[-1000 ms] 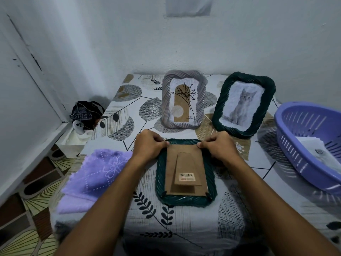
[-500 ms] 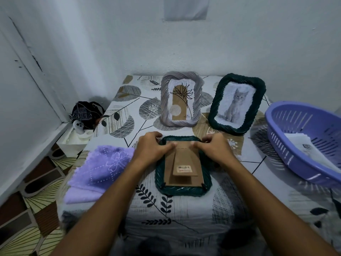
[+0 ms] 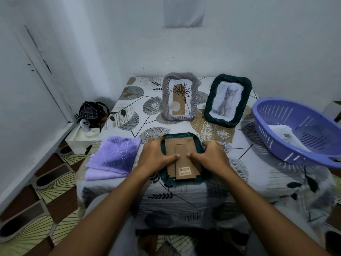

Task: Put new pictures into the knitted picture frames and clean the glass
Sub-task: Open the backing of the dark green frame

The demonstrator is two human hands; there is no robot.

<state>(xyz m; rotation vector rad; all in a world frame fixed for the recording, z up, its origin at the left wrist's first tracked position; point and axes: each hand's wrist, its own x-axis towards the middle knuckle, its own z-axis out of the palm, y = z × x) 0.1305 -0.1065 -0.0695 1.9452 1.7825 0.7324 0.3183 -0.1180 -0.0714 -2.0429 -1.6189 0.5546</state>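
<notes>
A: White walls meet in a corner behind a table [image 3: 184,193] draped in a leaf-print cloth; patterned floor tiles show at the lower left.

B: And the frame being worked on?

A: A dark green knitted frame [image 3: 181,137] lies face down near the table's front edge, its brown cardboard backing [image 3: 181,150] up, with a barcode sticker on the stand flap.

B: The hands?

A: The left hand [image 3: 156,156] grips the frame's left side, thumb pressing on the backing. The right hand [image 3: 210,157] does the same on the right side. The thumbs nearly meet over the flap, and the hands hide the frame's side edges.

B: What's around it?

A: A folded purple cloth [image 3: 115,157] lies just to the left. Behind, two frames stand upright: a grey knitted frame [image 3: 180,97] with a plant print and a second green frame [image 3: 227,101] with a kitten picture. At the right is a purple plastic basket [image 3: 295,145] holding white sheets. Off the table, in the corner, a dark bag [image 3: 91,113] sits on a white box.
</notes>
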